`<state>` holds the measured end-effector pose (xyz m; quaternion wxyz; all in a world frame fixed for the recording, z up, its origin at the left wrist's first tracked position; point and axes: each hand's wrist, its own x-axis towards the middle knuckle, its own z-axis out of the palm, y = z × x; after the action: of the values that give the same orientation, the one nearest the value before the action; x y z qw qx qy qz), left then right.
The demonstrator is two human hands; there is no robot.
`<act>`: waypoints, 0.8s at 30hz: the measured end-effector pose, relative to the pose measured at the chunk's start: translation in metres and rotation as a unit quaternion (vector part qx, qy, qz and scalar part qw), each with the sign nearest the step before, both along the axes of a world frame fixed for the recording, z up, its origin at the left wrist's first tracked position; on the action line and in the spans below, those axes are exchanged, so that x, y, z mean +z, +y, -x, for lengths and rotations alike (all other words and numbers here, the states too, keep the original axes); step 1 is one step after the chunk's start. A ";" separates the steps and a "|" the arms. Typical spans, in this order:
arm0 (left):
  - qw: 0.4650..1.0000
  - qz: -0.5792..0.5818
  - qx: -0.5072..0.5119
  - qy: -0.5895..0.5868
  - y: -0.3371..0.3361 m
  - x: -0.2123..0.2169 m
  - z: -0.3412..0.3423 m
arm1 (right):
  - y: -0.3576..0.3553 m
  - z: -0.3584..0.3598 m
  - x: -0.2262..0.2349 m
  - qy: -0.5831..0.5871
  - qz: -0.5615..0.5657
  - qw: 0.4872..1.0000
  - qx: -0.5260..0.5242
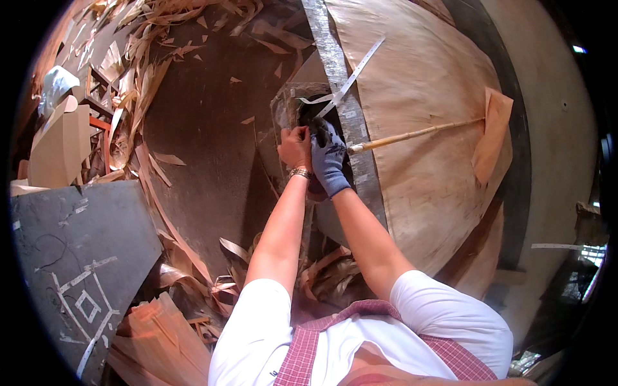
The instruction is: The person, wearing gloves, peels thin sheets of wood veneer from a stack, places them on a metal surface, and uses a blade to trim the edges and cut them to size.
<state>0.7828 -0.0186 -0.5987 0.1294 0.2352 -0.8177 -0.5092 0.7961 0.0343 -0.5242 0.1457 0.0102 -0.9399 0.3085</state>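
My bare left hand (296,147), with a bracelet at the wrist, is closed with the fingertips pinched together; what they hold, if anything, is too small to make out. Right beside it, my right hand (329,154) wears a blue-grey glove with dark fingertips. Its fingers are curled in over a dark opening, and what they grip is hidden. From just above the gloved fingers a white perforated tape strip (353,80) runs up and right across a grey metal edge strip (354,122). A second, short piece of the tape (315,100) bends over the opening's rim.
A broad wood veneer sheet (418,193) lies to the right, with a thin bamboo stick (418,134) and a loose veneer piece (494,135) on it. Veneer scraps (151,83) litter the left. A dark board (77,238) with tape pieces stands lower left, below cardboard (61,145).
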 end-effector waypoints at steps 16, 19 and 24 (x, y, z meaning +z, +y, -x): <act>0.998 -0.008 0.014 0.054 -0.012 0.021 0.000 | 0.011 0.007 -0.022 0.037 -0.001 0.999 0.006; 0.994 -0.021 0.071 0.076 -0.062 0.043 -0.026 | 0.028 0.004 -0.041 0.049 -0.063 0.996 -0.034; 0.968 0.025 0.250 -0.018 -0.310 0.010 -0.194 | 0.010 0.011 -0.022 -0.007 0.060 0.997 -0.049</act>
<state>0.9770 -0.3282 -0.5883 0.2432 0.4379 -0.7477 -0.4359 0.7855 0.0441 -0.5466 0.1544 -0.0468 -0.9202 0.3567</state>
